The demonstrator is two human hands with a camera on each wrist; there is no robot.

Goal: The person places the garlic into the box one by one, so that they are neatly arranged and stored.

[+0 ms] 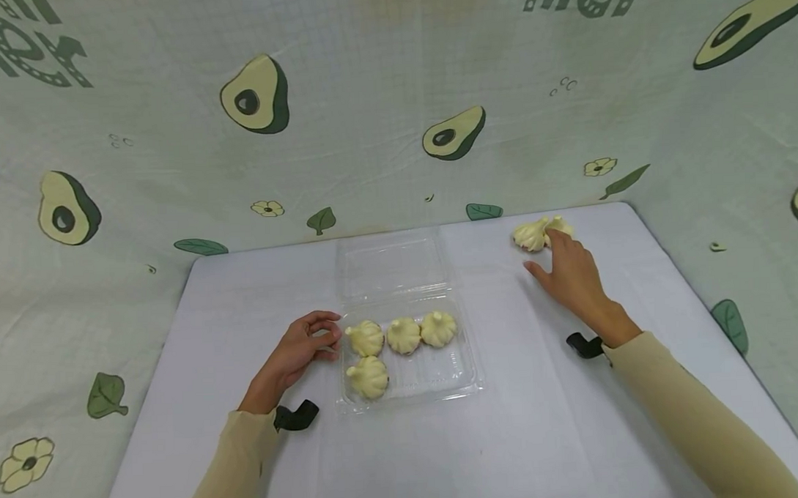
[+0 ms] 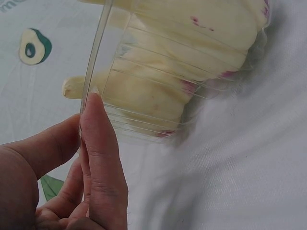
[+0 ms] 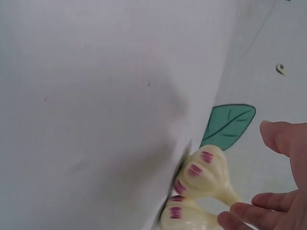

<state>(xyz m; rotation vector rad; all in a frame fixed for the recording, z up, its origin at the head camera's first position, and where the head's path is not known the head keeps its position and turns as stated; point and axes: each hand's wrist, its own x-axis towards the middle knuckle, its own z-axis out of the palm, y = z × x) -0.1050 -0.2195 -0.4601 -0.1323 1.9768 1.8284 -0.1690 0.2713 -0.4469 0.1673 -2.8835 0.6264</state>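
A clear plastic clamshell container (image 1: 436, 371) lies on the table with its lid (image 1: 391, 267) folded back. Inside its base sit several cream garlic bulbs (image 1: 404, 334), three along the far side and another at the near left. My left hand (image 1: 305, 346) pinches the container's left rim (image 2: 96, 50) between thumb and finger. At the far right of the table, two more garlic bulbs (image 1: 529, 236) lie side by side. Over the right one of them reaches my right hand (image 1: 573, 272), thumb spread apart from the fingers. In the right wrist view its fingertips are close to the stem of a purple-marked bulb (image 3: 204, 172).
A white cloth covers the table (image 1: 510, 421). Behind and beside it hangs a pale curtain (image 1: 367, 81) printed with avocados and leaves. Black straps or mounts (image 1: 296, 415) show at both wrists.
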